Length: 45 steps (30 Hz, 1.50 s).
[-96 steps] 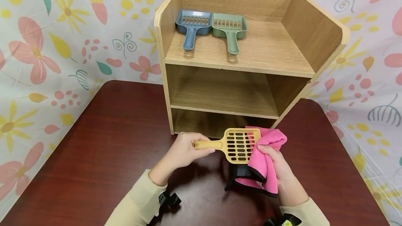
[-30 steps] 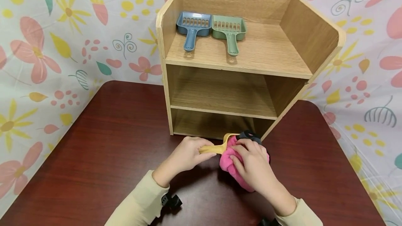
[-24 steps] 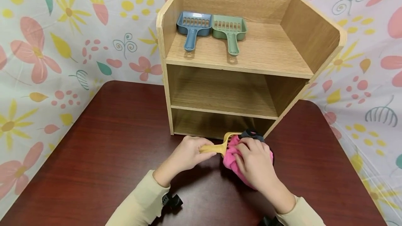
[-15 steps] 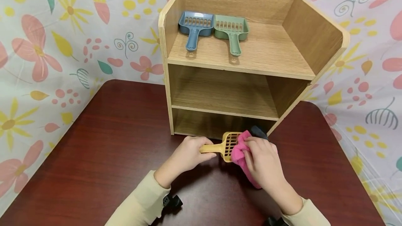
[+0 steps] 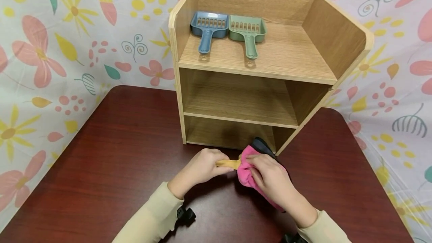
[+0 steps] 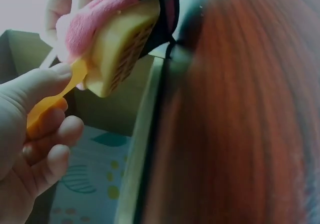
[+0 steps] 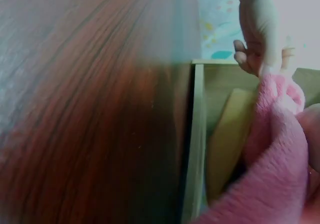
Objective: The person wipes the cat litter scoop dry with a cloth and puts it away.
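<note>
My left hand (image 5: 202,166) pinches the handle of a yellow litter scoop (image 5: 228,163) between thumb and fingers. Bunched in my right hand (image 5: 270,177) is a pink cloth (image 5: 245,171) with a black edge and a dark patch, pressed over the scoop's head. In the head view the cloth hides nearly all of that head. The left wrist view shows the scoop's slotted underside (image 6: 132,53) and the cloth against its other face. From the right wrist, one yellow side of the scoop (image 7: 230,139) shows beside the cloth.
A wooden shelf unit (image 5: 256,71) stands just behind the hands on a dark red-brown table (image 5: 111,153). On its top lie a blue litter scoop (image 5: 209,25) and a green litter scoop (image 5: 249,29), side by side. A flower-patterned backdrop (image 5: 84,40) surrounds the table.
The cloth has slid back and forth along the scoop's head; half a second ago the slots showed, now it covers them up to the handle. The left hand keeps its grip, nearly still.
</note>
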Each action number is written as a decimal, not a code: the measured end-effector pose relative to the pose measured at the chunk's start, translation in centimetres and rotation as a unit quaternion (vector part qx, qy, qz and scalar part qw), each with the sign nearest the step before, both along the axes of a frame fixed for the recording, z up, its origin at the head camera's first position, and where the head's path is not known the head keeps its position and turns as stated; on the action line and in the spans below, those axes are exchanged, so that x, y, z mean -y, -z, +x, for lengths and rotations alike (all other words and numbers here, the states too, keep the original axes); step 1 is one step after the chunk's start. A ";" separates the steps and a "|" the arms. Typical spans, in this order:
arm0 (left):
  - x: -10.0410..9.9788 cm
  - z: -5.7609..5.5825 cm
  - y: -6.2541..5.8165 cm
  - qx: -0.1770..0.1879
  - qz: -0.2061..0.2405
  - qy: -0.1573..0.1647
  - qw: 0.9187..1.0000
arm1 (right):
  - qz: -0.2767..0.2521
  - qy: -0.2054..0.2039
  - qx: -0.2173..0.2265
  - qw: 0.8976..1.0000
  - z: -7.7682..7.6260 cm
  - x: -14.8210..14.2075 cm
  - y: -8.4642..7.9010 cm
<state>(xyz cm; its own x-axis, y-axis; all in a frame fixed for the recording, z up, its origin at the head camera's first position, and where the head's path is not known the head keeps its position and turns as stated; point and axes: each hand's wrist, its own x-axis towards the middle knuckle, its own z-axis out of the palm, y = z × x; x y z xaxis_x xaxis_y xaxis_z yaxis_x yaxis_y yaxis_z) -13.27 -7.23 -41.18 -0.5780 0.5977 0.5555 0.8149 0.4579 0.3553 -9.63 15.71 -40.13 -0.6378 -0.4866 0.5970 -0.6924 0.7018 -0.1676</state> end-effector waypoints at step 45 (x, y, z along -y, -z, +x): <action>0.0 0.1 -0.6 0.181 0.158 0.015 0.971 | 0.026 -0.058 -0.045 0.997 -0.6 -1.1 -1.7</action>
<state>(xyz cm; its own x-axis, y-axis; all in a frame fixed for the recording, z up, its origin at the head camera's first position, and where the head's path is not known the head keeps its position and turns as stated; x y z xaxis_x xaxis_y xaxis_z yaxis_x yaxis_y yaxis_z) -13.21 -7.19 -40.53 -0.7548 0.4499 0.4773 0.6216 0.2585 0.7394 -10.22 16.83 -38.43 -0.5198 -0.5866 0.6211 -0.7804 0.6218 -0.0659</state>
